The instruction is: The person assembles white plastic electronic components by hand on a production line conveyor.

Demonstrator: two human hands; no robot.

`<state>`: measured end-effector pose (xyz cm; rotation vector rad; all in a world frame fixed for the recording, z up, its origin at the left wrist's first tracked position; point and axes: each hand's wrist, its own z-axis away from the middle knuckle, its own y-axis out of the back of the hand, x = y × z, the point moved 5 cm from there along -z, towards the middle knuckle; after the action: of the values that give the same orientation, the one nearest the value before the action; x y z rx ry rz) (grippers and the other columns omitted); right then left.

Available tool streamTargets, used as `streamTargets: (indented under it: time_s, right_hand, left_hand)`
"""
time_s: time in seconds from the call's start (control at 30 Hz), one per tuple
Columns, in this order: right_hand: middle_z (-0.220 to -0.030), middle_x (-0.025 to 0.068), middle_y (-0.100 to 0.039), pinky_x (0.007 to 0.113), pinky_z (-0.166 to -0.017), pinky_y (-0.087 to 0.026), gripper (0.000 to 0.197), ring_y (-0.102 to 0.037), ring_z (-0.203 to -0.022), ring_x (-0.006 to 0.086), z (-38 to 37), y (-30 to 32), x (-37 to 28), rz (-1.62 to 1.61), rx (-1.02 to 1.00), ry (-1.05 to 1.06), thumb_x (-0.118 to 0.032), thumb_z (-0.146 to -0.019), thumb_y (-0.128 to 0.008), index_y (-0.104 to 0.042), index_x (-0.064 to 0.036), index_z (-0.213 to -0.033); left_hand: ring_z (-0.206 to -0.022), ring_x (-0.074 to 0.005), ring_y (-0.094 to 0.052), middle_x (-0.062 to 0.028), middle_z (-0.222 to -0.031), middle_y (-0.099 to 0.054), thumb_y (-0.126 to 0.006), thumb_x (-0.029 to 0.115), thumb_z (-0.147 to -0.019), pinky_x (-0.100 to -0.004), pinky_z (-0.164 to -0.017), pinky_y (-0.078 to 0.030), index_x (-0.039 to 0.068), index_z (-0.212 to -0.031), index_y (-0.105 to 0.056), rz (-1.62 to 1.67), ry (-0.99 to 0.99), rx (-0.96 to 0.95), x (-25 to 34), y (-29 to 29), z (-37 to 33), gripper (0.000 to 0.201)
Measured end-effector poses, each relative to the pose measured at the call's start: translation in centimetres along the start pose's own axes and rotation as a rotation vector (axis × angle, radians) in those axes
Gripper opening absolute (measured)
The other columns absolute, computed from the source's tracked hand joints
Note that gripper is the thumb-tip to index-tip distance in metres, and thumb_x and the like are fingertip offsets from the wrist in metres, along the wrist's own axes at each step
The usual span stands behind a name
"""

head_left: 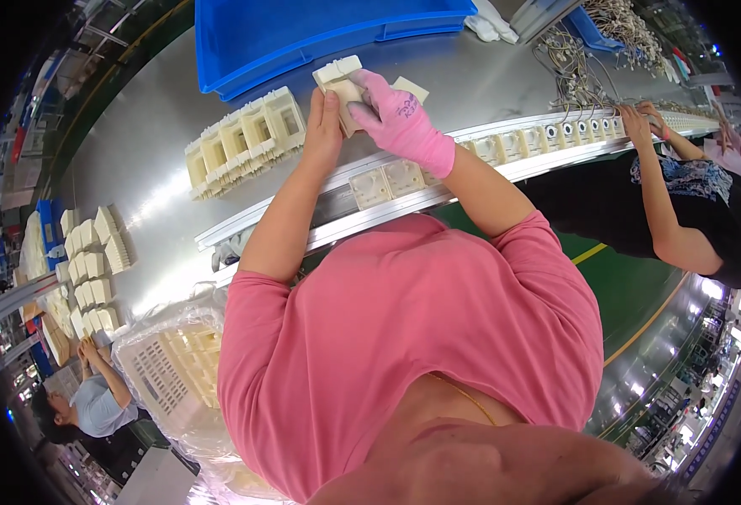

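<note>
Both my hands are at a cream plastic housing (349, 91) held up over the metal table, below the blue bin. My bare left hand (324, 135) grips its left side, with the thumb and fingers closed against the edge. My right hand (402, 124), in a pink glove with grey fingertips, closes on its right side. The gloved fingers hide part of the housing, so I cannot tell whether it is one piece or two together. Just beyond the glove shows a flat cream piece (411, 89). A row of open cream frames (248, 139) stands to the left of my hands.
The blue bin (328, 57) stands behind my hands. Along the near edge, a metal rail (337, 227) carries cream housings (387, 183). Cables (581, 76) lie at far right. Leftward are stacked cream parts (88, 265) and a plastic-lined basket (156, 370). Co-workers sit on both sides.
</note>
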<state>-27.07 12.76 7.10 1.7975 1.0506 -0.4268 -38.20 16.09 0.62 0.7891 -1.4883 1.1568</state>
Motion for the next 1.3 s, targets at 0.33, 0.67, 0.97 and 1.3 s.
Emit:
streamTargets:
  time_s: [0.33, 0.67, 0.97, 1.3]
  right_hand:
    - [-0.094, 0.0110, -0.054, 0.028, -0.074, -0.045, 0.044, -0.056, -0.080, 0.0161, -0.4, 2.5, -1.2, -0.094, 0.051, 0.050, -0.009, -0.076, -0.056, -0.046, -0.0054, -0.118]
    - [-0.096, 0.0143, -0.055, 0.033, -0.074, -0.043, 0.023, -0.056, -0.084, 0.0268, -0.1, -1.8, -6.8, -0.328, -0.702, 0.038, -0.022, -0.074, -0.059, -0.056, -0.0019, -0.086]
    - [-0.090, 0.0173, -0.056, 0.037, -0.077, -0.043, 0.047, -0.055, -0.086, 0.0326, 0.1, -7.1, -1.6, 0.034, -0.833, 0.268, -0.045, -0.078, -0.048, -0.056, -0.0027, -0.095]
    - [-0.106, 0.0204, -0.055, 0.037, -0.086, -0.042, 0.043, -0.053, -0.099, 0.0331, -3.3, -2.2, 17.4, 0.640, -0.700, -0.350, -0.027, -0.074, -0.049, -0.052, 0.0018, -0.106]
  left_hand:
    - [-0.084, -0.0193, -0.059, -0.0135, -0.099, -0.055, -0.053, 0.026, -0.086, -0.0316, -0.057, -0.052, 0.003, -0.116, -0.039, 0.143, 0.139, -0.037, 1.4, -0.8, 0.8, 0.041]
    - [-0.066, -0.0208, -0.061, -0.0111, -0.082, -0.061, -0.050, 0.022, -0.086, -0.0304, -0.061, -0.049, -0.001, -0.109, -0.045, -0.537, 0.321, -0.668, 5.9, 3.3, 5.9, 0.033]
    - [-0.075, -0.0257, -0.056, -0.0172, -0.078, -0.059, -0.042, 0.015, -0.086, -0.0347, -0.067, -0.043, 0.001, -0.119, -0.037, -0.870, 0.287, -0.343, 4.2, 5.5, 9.8, 0.036]
    - [-0.091, -0.0292, -0.056, -0.0150, -0.096, -0.059, -0.046, 0.008, -0.082, -0.0349, -0.079, -0.042, 0.010, -0.113, -0.052, -1.084, -0.033, -0.232, 6.0, 7.2, 0.7, 0.033]
